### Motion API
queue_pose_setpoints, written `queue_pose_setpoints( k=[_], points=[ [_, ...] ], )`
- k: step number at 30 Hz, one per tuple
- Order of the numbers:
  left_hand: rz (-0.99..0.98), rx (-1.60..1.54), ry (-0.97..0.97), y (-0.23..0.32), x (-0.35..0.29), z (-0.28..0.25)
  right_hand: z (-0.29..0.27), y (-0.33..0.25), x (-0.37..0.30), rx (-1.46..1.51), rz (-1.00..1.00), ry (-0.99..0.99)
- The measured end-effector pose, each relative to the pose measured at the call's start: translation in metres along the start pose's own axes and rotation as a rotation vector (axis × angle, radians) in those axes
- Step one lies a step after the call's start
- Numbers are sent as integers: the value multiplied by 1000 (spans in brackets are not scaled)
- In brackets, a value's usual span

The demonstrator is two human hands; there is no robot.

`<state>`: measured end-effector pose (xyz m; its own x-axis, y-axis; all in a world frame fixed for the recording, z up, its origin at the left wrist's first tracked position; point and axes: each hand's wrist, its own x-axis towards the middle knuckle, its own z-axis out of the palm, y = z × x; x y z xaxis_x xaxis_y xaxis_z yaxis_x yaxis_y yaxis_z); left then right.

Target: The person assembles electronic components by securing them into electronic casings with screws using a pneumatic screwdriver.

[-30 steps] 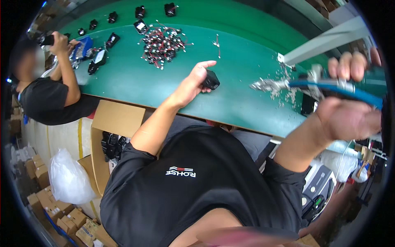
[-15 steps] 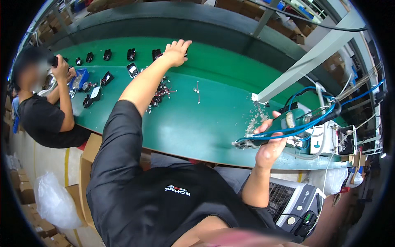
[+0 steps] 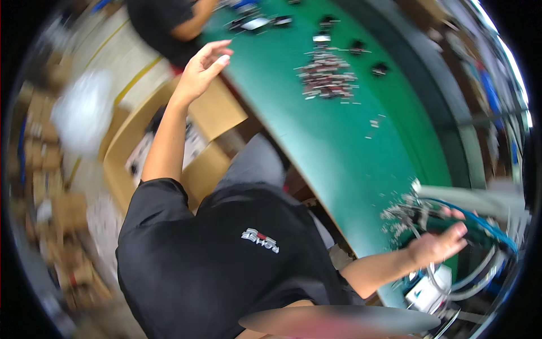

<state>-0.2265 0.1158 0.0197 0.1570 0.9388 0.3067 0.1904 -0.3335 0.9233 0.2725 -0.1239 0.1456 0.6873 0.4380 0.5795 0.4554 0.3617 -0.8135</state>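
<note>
My left hand point(image 3: 202, 70) is raised at the table's near edge, above an open cardboard box. Its fingers are loosely bent and apart, with nothing in them. My right hand point(image 3: 435, 247) is at the right end of the green table, around a hand-held air tool point(image 3: 475, 233) with a blue hose. Fingers show on its far side, the thumb on the near side; blur hides part of the grip. The tool's metal nose point(image 3: 403, 213) is over scattered small pale bits point(image 3: 392, 226). A heap of small red, black and silver parts point(image 3: 327, 78) lies farther along the table.
Black housings point(image 3: 357, 47) stand along the table's far side. An open cardboard box point(image 3: 212, 110) is on my left, a clear plastic bag point(image 3: 84, 113) beyond it. A co-worker's arm point(image 3: 195, 21) shows at the top. A grey metal post point(image 3: 471, 196) rises by the tool.
My view has turned left and blurred. My left hand has come back from the black housings at the far side to the near edge by the box. My right hand stays at the air tool.
</note>
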Motion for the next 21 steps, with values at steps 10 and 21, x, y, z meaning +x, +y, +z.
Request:
queue_pose_setpoints(
  k=[10, 21],
  points=[
    [-1104, 607, 386, -115, -415, -196, 37, -9, 19, -441, -887, 493],
    [-1584, 836, 223, -217, -447, -202, 334, 47, -407, 136, 148, -1980]
  ],
)
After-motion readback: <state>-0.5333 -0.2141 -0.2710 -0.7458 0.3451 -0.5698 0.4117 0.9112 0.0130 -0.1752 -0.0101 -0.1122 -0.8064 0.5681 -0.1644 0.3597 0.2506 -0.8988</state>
